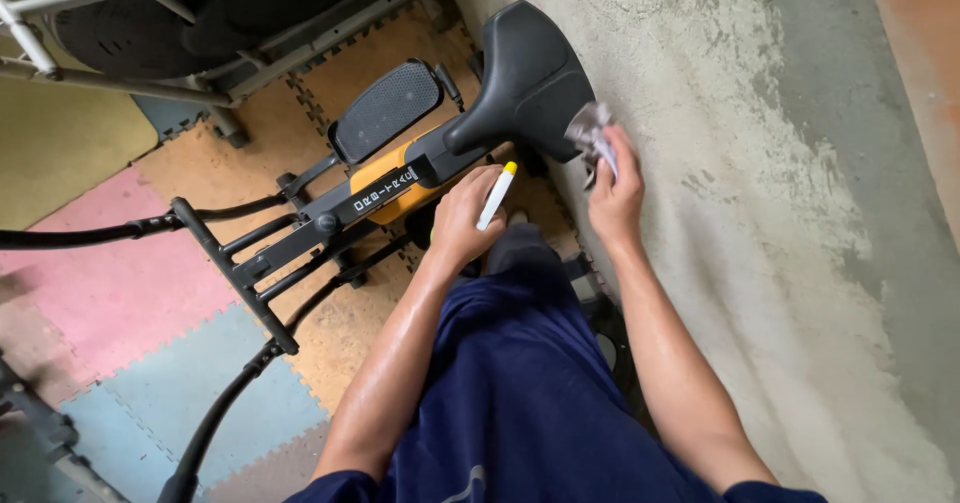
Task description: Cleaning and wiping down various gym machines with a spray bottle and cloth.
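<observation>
Crumpled cloth point(590, 128) presses against the black saddle point(525, 78) of an exercise bike, close to the rough concrete wall point(760, 163). Bike frame point(390, 188), pedal point(385, 111) and handlebars point(240, 273) crowd the foam floor mats point(120, 293) to the left; little room remains wallside. Right hand point(615, 193) is clenched around the cloth; left hand point(462, 218) grips a white bottle with yellow cap point(496, 195).
</observation>
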